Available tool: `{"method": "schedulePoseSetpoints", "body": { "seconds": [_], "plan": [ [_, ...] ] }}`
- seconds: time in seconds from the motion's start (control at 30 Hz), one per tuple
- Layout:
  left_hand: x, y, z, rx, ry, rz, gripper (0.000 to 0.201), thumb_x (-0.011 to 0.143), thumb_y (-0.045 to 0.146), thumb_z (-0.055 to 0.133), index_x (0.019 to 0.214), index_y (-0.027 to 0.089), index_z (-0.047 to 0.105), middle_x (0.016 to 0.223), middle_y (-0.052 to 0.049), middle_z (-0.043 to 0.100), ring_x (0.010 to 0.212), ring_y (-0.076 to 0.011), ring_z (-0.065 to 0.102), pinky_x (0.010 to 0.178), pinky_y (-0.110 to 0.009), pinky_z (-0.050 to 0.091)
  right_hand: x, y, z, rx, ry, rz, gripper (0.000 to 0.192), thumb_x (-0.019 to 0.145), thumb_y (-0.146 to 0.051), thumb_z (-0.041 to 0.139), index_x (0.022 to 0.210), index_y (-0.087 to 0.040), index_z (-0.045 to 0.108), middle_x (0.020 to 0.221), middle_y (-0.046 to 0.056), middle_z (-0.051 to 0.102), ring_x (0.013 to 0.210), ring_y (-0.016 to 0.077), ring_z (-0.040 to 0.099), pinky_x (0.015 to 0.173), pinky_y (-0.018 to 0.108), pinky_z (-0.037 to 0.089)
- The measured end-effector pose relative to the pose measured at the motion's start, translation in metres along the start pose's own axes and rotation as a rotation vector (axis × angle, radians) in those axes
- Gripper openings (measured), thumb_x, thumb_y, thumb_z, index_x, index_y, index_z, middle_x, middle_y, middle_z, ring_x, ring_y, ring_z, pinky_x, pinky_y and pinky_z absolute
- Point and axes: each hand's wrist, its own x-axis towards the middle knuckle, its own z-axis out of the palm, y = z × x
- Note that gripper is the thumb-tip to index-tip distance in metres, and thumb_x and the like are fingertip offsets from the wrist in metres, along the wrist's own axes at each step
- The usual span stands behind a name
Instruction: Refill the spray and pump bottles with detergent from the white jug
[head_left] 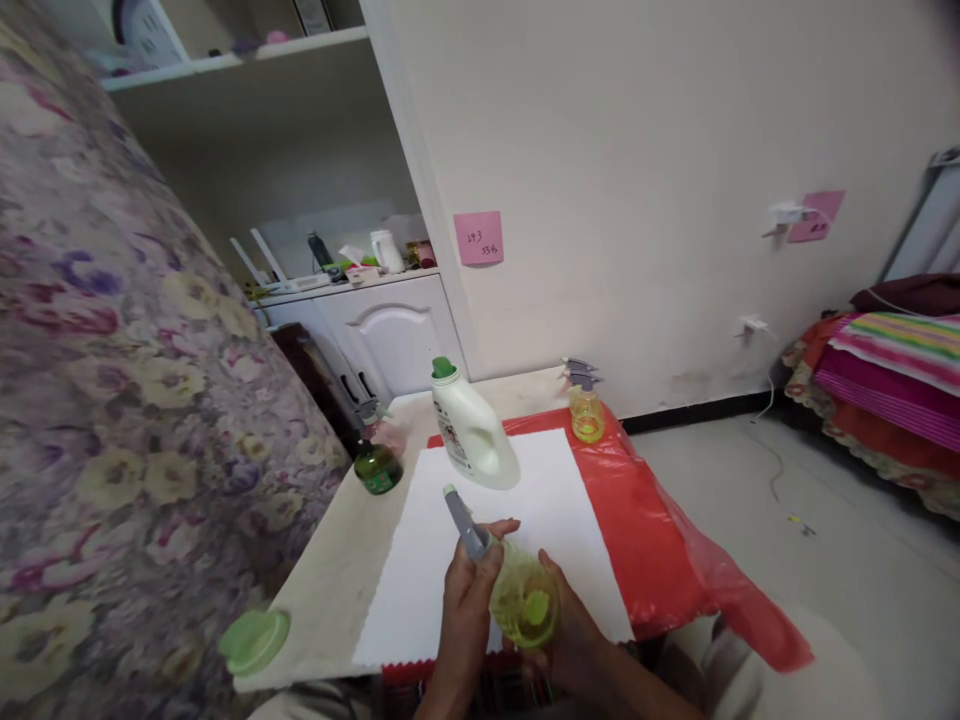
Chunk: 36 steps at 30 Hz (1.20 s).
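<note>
Hands meet low over the white sheet [480, 540], both closed around one yellow-green spray bottle [523, 600]. The right hand [570, 640] wraps the round body from the side and below, so the bottle is tilted with its base toward the camera. The left hand [465, 600] is clamped around the neck, its thumb lying over the grey spray head [463, 520], which points up and away; this looks like a grip for twisting or steadying the head, though I cannot tell which.

Further back on the sheet stands a white detergent bottle [472, 430] with a green cap, upright and well apart from the hands. A small yellow spray bottle [586, 410] stands on the red plastic [645, 520], near the wall. A dark green spray bottle [376, 462] stands on the bare table [337, 570], just beside the sheet's left edge. A light green lid [255, 640] lies alone at the table's near left corner.
</note>
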Motion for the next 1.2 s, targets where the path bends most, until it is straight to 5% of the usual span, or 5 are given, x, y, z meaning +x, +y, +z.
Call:
{"method": "schedulePoseSetpoints", "body": {
  "seconds": [0.27, 0.47, 0.7, 0.97, 1.2],
  "plan": [
    [0.004, -0.008, -0.001, -0.156, 0.079, -0.04, 0.042, 0.083, 0.047, 0.058, 0.112, 0.017, 0.061, 0.114, -0.01, 0.067, 0.115, -0.0291, 0.056, 0.103, -0.045, 0.038, -0.004, -0.002, 0.002, 0.007, -0.117, -0.079, 0.078, 0.082, -0.077, 0.026, 0.108, -0.013, 0.061, 0.074, 0.008, 0.073, 0.038, 0.011, 0.058, 0.047, 0.027, 0.054],
    [0.004, -0.014, -0.011, -0.243, 0.174, -0.063, 0.036, 0.081, 0.044, 0.062, 0.107, 0.018, 0.064, 0.105, -0.008, 0.069, 0.107, -0.0246, 0.06, 0.095, -0.037, 0.044, -0.011, 0.001, 0.005, -0.163, -0.131, -0.281, 0.058, 0.082, -0.065, 0.051, 0.117, -0.019, 0.057, 0.096, 0.01, 0.071, 0.079, 0.023, 0.069, 0.07, 0.04, 0.055],
    [-0.003, -0.012, -0.02, -0.17, 0.005, -0.068, 0.031, 0.081, 0.042, 0.063, 0.099, 0.017, 0.069, 0.099, -0.009, 0.071, 0.09, -0.0234, 0.064, 0.077, -0.031, 0.052, -0.021, -0.012, 0.013, -0.679, -0.19, -0.599, 0.079, 0.056, -0.051, 0.083, 0.123, -0.021, 0.053, 0.126, 0.011, 0.06, 0.117, 0.0317, 0.054, 0.099, 0.045, 0.041],
    [-0.003, -0.031, -0.014, -0.092, -0.105, -0.069, 0.039, 0.078, 0.044, 0.066, 0.11, 0.022, 0.068, 0.116, -0.01, 0.069, 0.109, -0.0293, 0.061, 0.096, -0.039, 0.047, -0.018, -0.007, 0.008, -0.856, -0.085, -0.783, 0.1, 0.052, -0.027, 0.088, 0.139, -0.024, 0.038, 0.15, 0.012, 0.036, 0.139, 0.031, 0.031, 0.113, 0.047, 0.025],
    [-0.004, -0.035, -0.01, -0.019, -0.144, -0.02, 0.04, 0.08, 0.041, 0.064, 0.116, 0.026, 0.065, 0.124, -0.006, 0.065, 0.114, -0.0287, 0.059, 0.099, -0.038, 0.045, -0.02, -0.008, 0.013, -0.829, -0.044, -0.741, 0.094, 0.053, -0.016, 0.084, 0.136, -0.024, 0.038, 0.138, 0.013, 0.05, 0.128, 0.0328, 0.046, 0.107, 0.05, 0.035]
  ]
}}
